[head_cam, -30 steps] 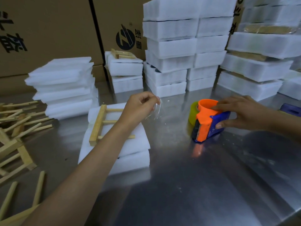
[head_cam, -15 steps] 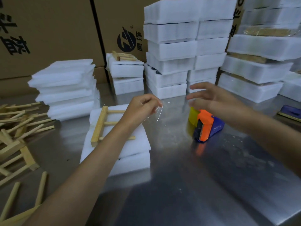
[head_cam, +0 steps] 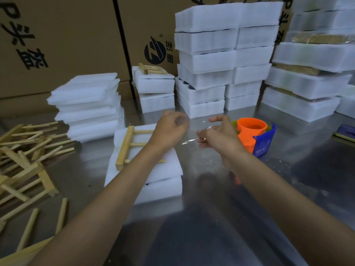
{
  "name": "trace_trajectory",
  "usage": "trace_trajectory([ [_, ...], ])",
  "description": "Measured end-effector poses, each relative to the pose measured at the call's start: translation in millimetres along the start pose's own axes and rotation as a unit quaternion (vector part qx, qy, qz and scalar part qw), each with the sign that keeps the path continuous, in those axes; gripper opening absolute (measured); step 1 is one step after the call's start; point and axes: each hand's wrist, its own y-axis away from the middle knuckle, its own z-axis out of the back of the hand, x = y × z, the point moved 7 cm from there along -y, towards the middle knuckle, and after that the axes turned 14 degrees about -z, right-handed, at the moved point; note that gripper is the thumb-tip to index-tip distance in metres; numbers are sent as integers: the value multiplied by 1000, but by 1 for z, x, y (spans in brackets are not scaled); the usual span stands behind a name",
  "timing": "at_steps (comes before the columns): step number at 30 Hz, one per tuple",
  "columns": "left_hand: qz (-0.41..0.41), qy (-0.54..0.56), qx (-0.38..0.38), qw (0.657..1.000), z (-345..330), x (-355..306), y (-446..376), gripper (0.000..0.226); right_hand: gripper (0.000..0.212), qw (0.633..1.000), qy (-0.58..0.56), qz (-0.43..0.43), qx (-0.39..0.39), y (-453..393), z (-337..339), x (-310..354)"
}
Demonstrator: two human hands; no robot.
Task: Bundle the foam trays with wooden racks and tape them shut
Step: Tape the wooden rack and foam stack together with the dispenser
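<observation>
The right hand is no longer resting on the tape dispenser; a second ago it was gripping it, and now it is coming across to meet the left hand, the dispenser left sitting on the counter just beyond it. Both hands are pinching a strip of clear tape between curled fingers and thumb, stretching it in the air just right of the foam tray bundle. That bundle, two foam trays stacked with a wooden rack lying on top, is sitting untaped beside the left forearm, so I judge the taping is about to begin. Behind the bundle, cardboard cartons are showing large black Chinese characters and a round black logo; I am not able to read the characters reliably, nor the small mark on the dispenser's blue side.
</observation>
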Motion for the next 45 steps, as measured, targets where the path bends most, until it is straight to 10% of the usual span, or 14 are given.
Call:
trace_trajectory([
  [7, 32, 50, -142, 988, 57, -1, 4, 45, 43, 995, 82, -39, -50, -10, -10, -37],
  [13, 165, -284, 50, 943, 104, 33, 39, 84, 46, 973, 221, 28, -61, -7, -26, -44],
  [18, 264, -39, 0, 964, 105, 74, 82, 103, 49, 949, 302, 81, -39, 4, -51, -52],
  [25, 286, 222, -75, 929, 92, 88, 110, 54, 47, 882, 402, 217, -112, 21, -49, -42],
  [27, 302, 220, -86, 924, 90, 89, 113, 52, 18, 908, 351, 221, -53, 26, -55, -45],
  [35, 160, 269, -135, 940, 95, 51, 106, 46, 31, 979, 91, 132, 128, 46, -58, -45],
  [45, 102, 368, -68, 922, 77, 25, 105, 65, 34, 950, -203, -5, 237, 48, -64, -38],
])
